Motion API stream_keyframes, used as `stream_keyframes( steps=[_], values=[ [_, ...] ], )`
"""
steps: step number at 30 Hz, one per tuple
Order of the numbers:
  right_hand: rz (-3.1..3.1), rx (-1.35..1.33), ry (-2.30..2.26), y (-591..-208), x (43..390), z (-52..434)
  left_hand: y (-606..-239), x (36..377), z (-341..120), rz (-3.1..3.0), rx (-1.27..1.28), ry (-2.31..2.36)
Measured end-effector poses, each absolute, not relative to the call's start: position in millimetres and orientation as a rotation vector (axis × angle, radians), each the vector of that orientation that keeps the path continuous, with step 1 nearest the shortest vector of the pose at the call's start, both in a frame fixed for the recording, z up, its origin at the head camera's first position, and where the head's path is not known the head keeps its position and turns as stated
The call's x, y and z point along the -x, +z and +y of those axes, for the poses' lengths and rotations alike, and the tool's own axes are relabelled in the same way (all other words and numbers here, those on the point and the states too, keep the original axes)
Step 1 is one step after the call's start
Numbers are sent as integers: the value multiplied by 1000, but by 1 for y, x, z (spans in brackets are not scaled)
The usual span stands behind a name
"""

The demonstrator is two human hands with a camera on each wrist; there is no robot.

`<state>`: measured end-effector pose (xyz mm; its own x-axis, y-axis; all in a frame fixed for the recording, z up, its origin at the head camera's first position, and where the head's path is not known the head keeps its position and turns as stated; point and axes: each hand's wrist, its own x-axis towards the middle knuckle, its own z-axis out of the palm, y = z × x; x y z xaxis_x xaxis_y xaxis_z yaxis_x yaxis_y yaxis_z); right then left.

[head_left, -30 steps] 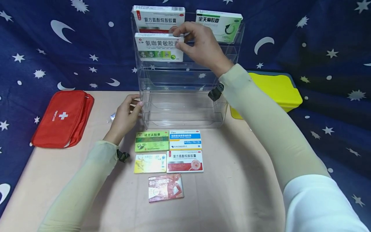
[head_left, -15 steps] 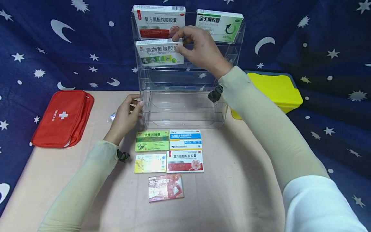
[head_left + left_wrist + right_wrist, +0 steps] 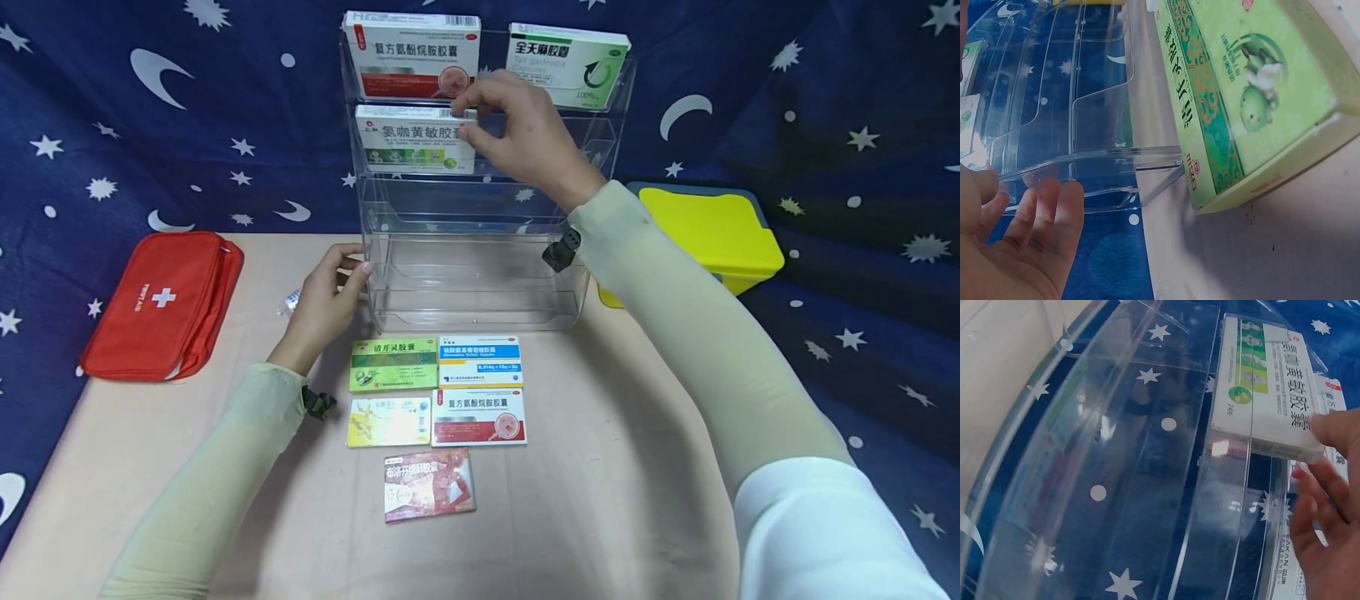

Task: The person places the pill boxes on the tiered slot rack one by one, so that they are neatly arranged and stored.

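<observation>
The right hand (image 3: 525, 129) pinches the right end of a white-and-green medicine box (image 3: 415, 139), whose long axis runs level and leftward from the fingers, seated in the second tier of the clear acrylic rack (image 3: 480, 275). The left hand (image 3: 326, 300), fingers relaxed, touches the rack's lower left edge.

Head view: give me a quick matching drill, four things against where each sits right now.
Things:
1. Red pouch
2. Yellow bin
3. White box in the right hand
4. Pink box

Places:
A. Second tier of the clear rack, left side
B. On the table, nearest the camera
C. Right of the rack
D. Left of the rack, past the left hand

Pairs: 1-D, 2-C, 3-A, 4-B
</observation>
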<state>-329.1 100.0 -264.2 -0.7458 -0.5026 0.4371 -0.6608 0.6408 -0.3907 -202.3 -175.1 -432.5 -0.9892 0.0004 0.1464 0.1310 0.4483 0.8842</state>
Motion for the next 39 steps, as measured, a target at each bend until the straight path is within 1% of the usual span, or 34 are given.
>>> stream_keyframes(
  steps=[4,8,12,20,24,27,30,39],
  values=[
    [-2387,-965,814,-274,320,108,-433,202,-175,-2567,112,-1585],
    [-2270,-986,936,-297,297,117,-433,202,-175,-2571,115,-1583],
    [-2290,-1104,1033,-336,261,125,-431,202,-174,-2571,116,-1575],
    [-2585,-1456,995,-435,174,136,-431,202,-173,-2578,112,-1583],
    [-2591,-1619,902,-464,135,137,-431,201,-173,-2580,104,-1580],
    [-2587,-1698,828,-476,111,137,-431,199,-173,-2576,104,-1584],
    [-2567,-1742,761,-484,96,137,-431,199,-173,-2574,106,-1585],
    [-2587,-1700,687,-491,74,138,-432,200,-174,-2574,120,-1592]
  ],
)
